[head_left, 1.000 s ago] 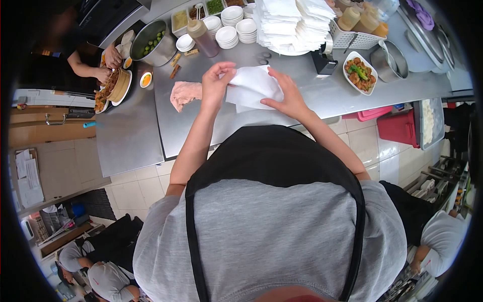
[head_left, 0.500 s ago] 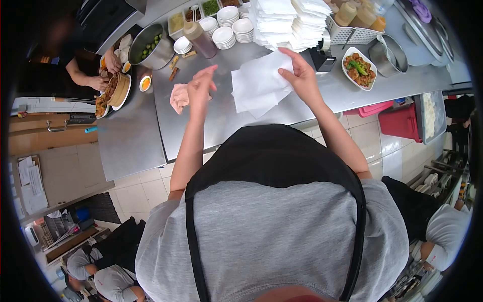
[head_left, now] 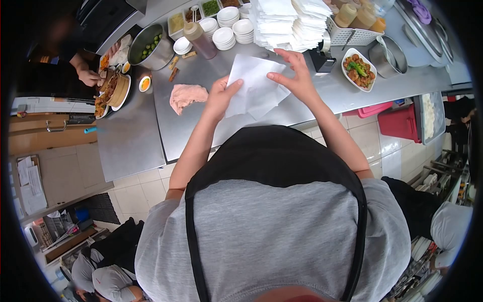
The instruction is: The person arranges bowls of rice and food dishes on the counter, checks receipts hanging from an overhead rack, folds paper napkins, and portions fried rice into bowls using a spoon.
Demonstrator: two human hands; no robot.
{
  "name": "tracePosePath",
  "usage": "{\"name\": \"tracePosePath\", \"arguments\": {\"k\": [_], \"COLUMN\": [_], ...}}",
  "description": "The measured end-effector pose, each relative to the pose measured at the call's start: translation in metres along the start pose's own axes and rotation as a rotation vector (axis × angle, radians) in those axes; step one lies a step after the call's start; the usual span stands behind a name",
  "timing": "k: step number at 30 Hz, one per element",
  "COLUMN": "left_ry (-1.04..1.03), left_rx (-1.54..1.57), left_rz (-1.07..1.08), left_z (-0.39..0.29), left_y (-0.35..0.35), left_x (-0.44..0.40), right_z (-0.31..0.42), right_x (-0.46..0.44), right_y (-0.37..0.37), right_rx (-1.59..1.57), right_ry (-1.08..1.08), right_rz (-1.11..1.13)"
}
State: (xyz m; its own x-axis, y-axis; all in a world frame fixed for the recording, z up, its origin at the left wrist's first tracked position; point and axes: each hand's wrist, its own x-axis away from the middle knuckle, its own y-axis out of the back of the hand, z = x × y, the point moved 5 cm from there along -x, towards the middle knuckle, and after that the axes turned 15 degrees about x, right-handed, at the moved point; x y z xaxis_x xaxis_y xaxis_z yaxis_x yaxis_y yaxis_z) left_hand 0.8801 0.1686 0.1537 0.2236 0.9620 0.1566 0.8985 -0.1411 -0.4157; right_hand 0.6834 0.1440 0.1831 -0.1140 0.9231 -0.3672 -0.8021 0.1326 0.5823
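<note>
White paper napkins (head_left: 255, 88), at least two overlapping sheets, are in front of me above the steel counter. My left hand (head_left: 221, 96) pinches their left edge, thumb on top. At their right side is my right hand (head_left: 294, 75), thumb and fingers spread apart, with the thumb near the paper's edge. A crumpled pink cloth (head_left: 187, 97) lies on the counter just left of my left hand. Behind the napkins rises a tall stack of folded white napkins (head_left: 274, 25).
A bowl of saucy food (head_left: 358, 69) sits at the right, beside a metal pot (head_left: 388, 56). Small white dishes (head_left: 223, 36) and a sauce bottle (head_left: 200, 40) line the back. At far left, a co-worker's hand (head_left: 89, 77) is by a bamboo steamer (head_left: 119, 91).
My left hand has moved right, from above the pink cloth onto the napkins' left edge. My right hand has opened from its pinch on them. The co-worker's hands have shifted.
</note>
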Motion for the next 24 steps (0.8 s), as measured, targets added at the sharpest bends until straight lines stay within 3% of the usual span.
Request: {"name": "tracePosePath", "arguments": {"k": [2,4,5,7,8,10,11,12,14,20,24], "left_ry": [0.05,0.143,0.145,-0.037,-0.034,-0.579,-0.706,-0.704,-0.77,-0.529,-0.329], "left_rx": [-0.003,0.011,0.012,-0.444,-0.441,-0.782,-0.807,-0.807,-0.845,-0.806,-0.764], "left_rz": [0.008,-0.03,-0.033,-0.068,-0.073,-0.105,-0.052,-0.055,0.04,0.027,-0.042], "left_z": [-0.002,0.006,0.01,0.006,0.007,-0.03,-0.041,-0.039,-0.03,0.069,0.094], "left_y": [0.001,0.009,0.017,0.036,0.04,0.027,0.017,0.019,0.021,0.054,0.071], "left_x": [0.0,-0.007,-0.015,-0.032,-0.035,-0.027,-0.021,-0.018,-0.01,0.007,0.008], "right_z": [-0.02,-0.046,-0.052,-0.047,-0.042,0.0,0.008,0.007,0.008,-0.066,-0.077], "right_x": [0.0,-0.002,-0.007,-0.019,-0.022,-0.027,-0.024,-0.019,0.001,0.072,0.071], "right_y": [-0.007,-0.039,-0.043,-0.035,-0.033,-0.003,-0.001,-0.002,-0.008,-0.069,-0.082], "right_rx": [-0.026,-0.32,-0.321,-0.284,-0.285,-0.031,-0.007,-0.008,0.183,0.255,0.222], "right_ry": [-0.013,-0.155,-0.156,-0.092,-0.093,0.293,0.294,0.294,0.601,0.503,0.38], "right_rz": [-0.036,0.393,0.396,0.196,0.202,-0.074,-0.037,-0.034,-0.057,0.27,0.306]}}
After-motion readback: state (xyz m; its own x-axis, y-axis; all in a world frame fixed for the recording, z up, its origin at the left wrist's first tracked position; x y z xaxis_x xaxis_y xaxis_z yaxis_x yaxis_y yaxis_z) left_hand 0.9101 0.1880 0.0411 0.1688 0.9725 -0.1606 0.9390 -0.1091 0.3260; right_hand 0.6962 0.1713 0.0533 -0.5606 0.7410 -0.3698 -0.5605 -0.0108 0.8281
